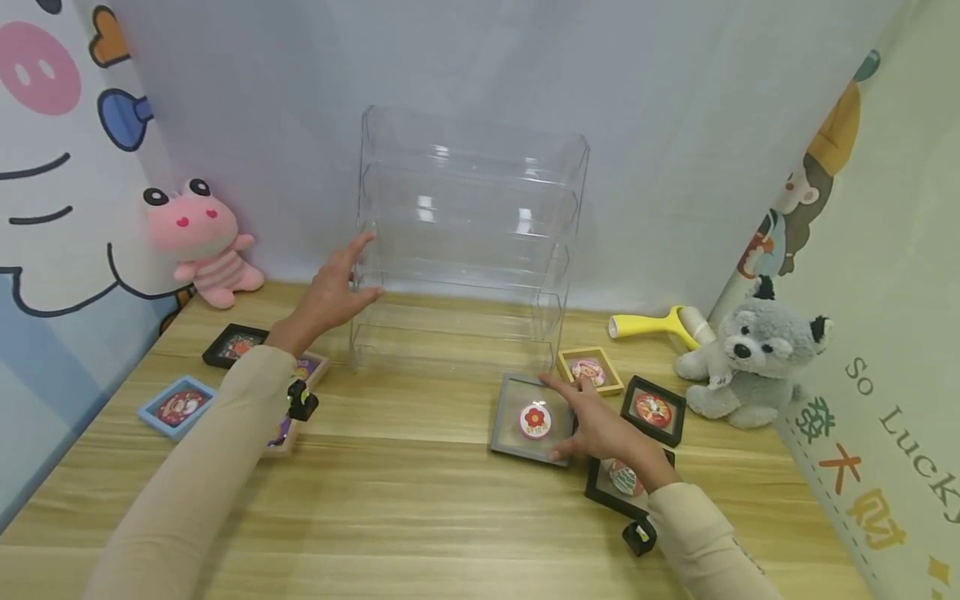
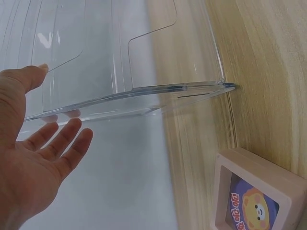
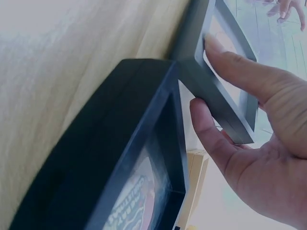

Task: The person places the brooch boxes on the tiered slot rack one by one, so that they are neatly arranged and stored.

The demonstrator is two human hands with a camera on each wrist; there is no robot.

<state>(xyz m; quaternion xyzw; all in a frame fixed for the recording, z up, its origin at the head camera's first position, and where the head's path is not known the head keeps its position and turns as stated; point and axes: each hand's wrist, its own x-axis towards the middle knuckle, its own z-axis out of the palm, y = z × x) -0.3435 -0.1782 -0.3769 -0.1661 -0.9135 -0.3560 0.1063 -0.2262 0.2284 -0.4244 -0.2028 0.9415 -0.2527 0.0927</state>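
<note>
A clear acrylic tiered rack (image 1: 459, 265) stands at the back of the table. My left hand (image 1: 330, 293) is at its left side, fingers spread; in the left wrist view the thumb is in front of the side panel (image 2: 108, 98) and the other fingers are behind it. My right hand (image 1: 603, 427) pinches the right edge of a grey square frame (image 1: 512, 446), which holds a round red-flower badge (image 1: 536, 421). In the right wrist view, the thumb lies over the grey frame (image 3: 218, 108) while a finger presses its side. Beside it is a black frame (image 3: 96, 124) with a round badge.
Right of the rack are a yellow frame (image 1: 617, 387), another black frame (image 1: 677, 425), a yellow-handled roller (image 1: 643, 325) and a grey plush dog (image 1: 750, 392). At left are a blue frame (image 1: 153, 410), a black frame (image 1: 217, 348), pink frames (image 2: 259, 170) and a pink plush (image 1: 198, 237).
</note>
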